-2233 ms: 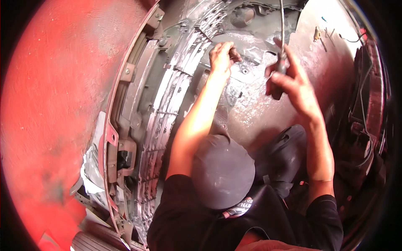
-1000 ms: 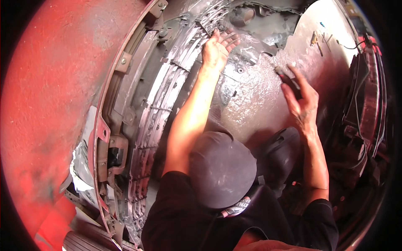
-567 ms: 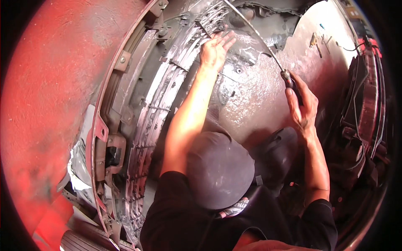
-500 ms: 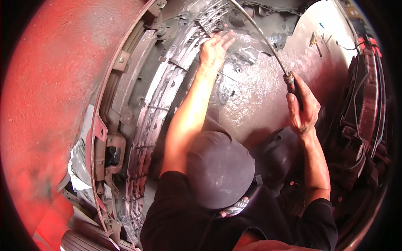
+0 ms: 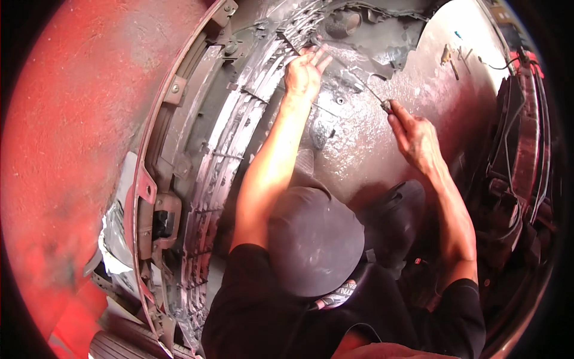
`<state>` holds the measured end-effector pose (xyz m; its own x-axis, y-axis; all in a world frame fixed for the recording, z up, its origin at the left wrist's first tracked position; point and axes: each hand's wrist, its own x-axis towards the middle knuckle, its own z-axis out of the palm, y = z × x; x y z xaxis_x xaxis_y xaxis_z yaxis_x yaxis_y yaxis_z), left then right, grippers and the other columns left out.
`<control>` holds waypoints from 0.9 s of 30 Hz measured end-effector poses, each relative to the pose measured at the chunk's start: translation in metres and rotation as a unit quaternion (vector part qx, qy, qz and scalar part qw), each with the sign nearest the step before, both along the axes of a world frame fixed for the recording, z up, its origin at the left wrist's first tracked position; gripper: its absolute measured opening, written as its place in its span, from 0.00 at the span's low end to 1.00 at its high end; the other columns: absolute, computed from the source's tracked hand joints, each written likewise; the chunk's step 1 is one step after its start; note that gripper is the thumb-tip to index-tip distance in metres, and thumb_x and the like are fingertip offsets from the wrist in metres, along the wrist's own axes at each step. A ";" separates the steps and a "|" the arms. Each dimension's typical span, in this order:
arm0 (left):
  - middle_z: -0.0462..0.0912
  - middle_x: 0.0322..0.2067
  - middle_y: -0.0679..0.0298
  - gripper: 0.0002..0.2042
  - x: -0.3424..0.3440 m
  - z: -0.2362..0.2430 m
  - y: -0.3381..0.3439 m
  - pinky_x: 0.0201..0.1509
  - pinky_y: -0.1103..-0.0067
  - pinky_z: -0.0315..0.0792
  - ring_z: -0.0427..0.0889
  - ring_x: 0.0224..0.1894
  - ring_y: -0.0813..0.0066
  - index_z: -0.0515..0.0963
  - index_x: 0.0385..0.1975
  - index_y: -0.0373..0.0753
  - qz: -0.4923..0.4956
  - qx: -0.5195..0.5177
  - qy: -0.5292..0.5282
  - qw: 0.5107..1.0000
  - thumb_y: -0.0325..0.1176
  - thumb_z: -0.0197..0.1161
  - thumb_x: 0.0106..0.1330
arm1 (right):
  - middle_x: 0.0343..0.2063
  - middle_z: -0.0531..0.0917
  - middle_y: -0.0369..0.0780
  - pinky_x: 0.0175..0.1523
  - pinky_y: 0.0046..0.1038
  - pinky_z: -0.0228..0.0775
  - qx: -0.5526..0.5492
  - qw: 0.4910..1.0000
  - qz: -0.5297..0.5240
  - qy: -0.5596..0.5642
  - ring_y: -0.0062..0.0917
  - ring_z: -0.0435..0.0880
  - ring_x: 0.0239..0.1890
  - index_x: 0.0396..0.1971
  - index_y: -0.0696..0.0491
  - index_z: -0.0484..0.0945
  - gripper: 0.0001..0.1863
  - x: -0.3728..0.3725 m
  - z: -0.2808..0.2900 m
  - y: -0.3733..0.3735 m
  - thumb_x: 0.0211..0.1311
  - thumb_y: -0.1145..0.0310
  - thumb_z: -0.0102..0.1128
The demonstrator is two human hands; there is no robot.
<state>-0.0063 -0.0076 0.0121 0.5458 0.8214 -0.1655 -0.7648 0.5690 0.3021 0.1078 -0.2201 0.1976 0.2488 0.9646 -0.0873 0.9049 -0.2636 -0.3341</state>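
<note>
My left hand [image 5: 305,78] reaches palm up to the upper part of a slatted, silver-streaked grille [image 5: 233,119] inside a curved bumper piece [image 5: 143,179], its fingers apart and the fingertips partly hidden among the parts. My right hand [image 5: 415,137] grips the handle of a long thin screwdriver [image 5: 368,84], whose shaft slants up-left toward my left fingertips; whether the tip touches anything I cannot tell. Below both hands is a shiny, rough grey surface [image 5: 353,149].
Small tools [image 5: 448,55] lie on the pale area at upper right. A dark car assembly with rails and cables [image 5: 526,143] stands along the right side, a red painted surface [image 5: 66,137] fills the left, and a tyre [image 5: 122,350] shows at lower left. My grey-clad knee [image 5: 317,245] is below my arms.
My left hand has moved up-left and spread its fingers since the oldest frame. My right hand has lately shifted left, swinging the screwdriver's shaft down toward my left fingertips.
</note>
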 end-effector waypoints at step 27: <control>0.70 0.54 0.44 0.11 -0.006 -0.001 0.007 0.68 0.51 0.68 0.72 0.60 0.45 0.62 0.51 0.29 -0.015 -0.023 -0.017 0.999 0.27 0.45 0.73 | 0.31 0.85 0.48 0.38 0.40 0.76 0.086 0.988 -0.019 -0.124 0.45 0.85 0.32 0.51 0.51 0.81 0.16 -0.004 0.017 0.015 0.64 0.65 0.61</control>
